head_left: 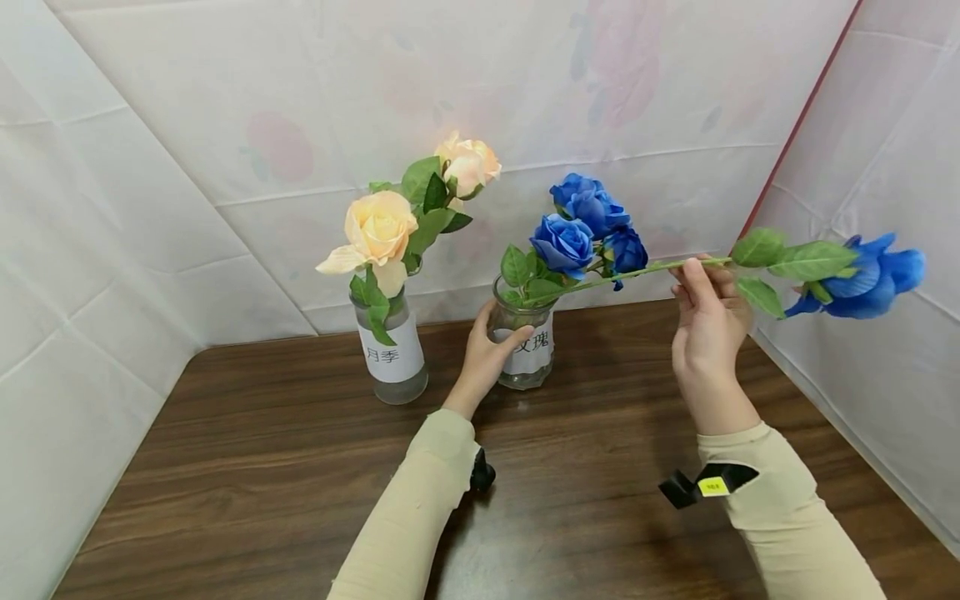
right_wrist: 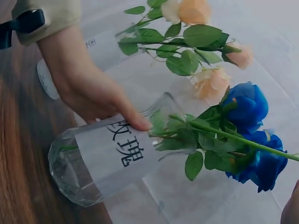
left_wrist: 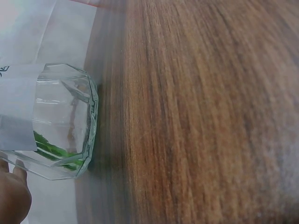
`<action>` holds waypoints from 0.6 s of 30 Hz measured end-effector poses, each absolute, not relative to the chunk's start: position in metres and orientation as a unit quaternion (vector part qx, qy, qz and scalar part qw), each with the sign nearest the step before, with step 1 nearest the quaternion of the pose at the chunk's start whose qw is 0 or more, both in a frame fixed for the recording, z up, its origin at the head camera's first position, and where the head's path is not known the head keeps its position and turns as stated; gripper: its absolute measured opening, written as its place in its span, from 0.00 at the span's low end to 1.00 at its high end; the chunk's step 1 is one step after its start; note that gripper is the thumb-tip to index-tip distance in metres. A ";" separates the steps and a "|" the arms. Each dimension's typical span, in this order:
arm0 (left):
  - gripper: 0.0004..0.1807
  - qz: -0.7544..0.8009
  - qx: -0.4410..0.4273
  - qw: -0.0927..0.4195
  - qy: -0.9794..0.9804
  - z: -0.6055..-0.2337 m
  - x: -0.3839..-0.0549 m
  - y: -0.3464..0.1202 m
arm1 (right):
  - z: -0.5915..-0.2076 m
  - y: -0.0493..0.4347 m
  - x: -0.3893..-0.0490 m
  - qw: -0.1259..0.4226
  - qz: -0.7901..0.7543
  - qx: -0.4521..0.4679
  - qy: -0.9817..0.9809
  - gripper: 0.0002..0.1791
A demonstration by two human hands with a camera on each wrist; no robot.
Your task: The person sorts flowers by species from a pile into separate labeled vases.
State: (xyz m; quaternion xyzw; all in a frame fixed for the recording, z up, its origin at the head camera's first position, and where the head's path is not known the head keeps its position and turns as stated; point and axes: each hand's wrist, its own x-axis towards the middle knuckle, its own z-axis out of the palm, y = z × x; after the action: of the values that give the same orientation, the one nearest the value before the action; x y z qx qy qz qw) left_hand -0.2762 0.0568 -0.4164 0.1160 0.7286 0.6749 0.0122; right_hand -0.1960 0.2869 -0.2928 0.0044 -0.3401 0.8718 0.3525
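Note:
My left hand [head_left: 480,360] grips a clear glass jar [head_left: 529,380] with a white paper label, thumb across its front. Several blue roses [head_left: 564,245] with green leaves stand in it. My right hand [head_left: 711,337] pinches the long green stem [head_left: 637,274] of another blue rose [head_left: 873,279], held almost level with its bloom to the right. The cut end of this stem overlaps the jar's mouth in the head and right wrist views. Seen from the left wrist, the jar's faceted base [left_wrist: 70,100] meets the table, a green stem showing inside.
To the left stands a taller glass vase [head_left: 401,389] with a white label and peach roses [head_left: 380,227]. Both vessels are near the back of the brown wooden table [head_left: 285,467]. White cloth [head_left: 360,83] hangs behind and at both sides.

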 end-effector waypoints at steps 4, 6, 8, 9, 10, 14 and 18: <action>0.45 0.676 0.119 0.023 0.727 -0.405 -0.268 0.054 | -0.301 0.276 -0.199 0.354 0.849 0.034 -0.391 0.04; 0.45 0.674 0.120 0.028 0.728 -0.396 -0.262 0.052 | -0.305 0.268 -0.202 0.338 0.845 0.054 -0.410 0.04; 0.44 0.672 0.122 0.028 0.730 -0.387 -0.255 0.051 | -0.310 0.259 -0.205 0.323 0.843 0.069 -0.425 0.05; 0.44 0.671 0.124 0.027 0.730 -0.383 -0.251 0.050 | -0.312 0.254 -0.206 0.318 0.840 0.074 -0.434 0.06; 0.43 0.671 0.125 0.026 0.730 -0.382 -0.250 0.050 | -0.314 0.249 -0.208 0.313 0.837 0.076 -0.442 0.07; 0.42 0.673 0.128 0.025 0.728 -0.379 -0.247 0.049 | -0.321 0.231 -0.215 0.301 0.810 0.063 -0.499 0.03; 0.43 0.669 0.125 0.034 0.732 -0.379 -0.247 0.050 | -0.331 0.219 -0.225 0.298 0.770 0.041 -0.562 0.03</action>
State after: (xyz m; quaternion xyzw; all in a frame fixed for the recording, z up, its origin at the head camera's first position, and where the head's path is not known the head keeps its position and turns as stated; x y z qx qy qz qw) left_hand -0.2470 0.0497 -0.3790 0.1251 0.7320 0.6689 0.0343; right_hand -0.2254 0.2191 -0.3313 0.0408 -0.5624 0.7700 0.2985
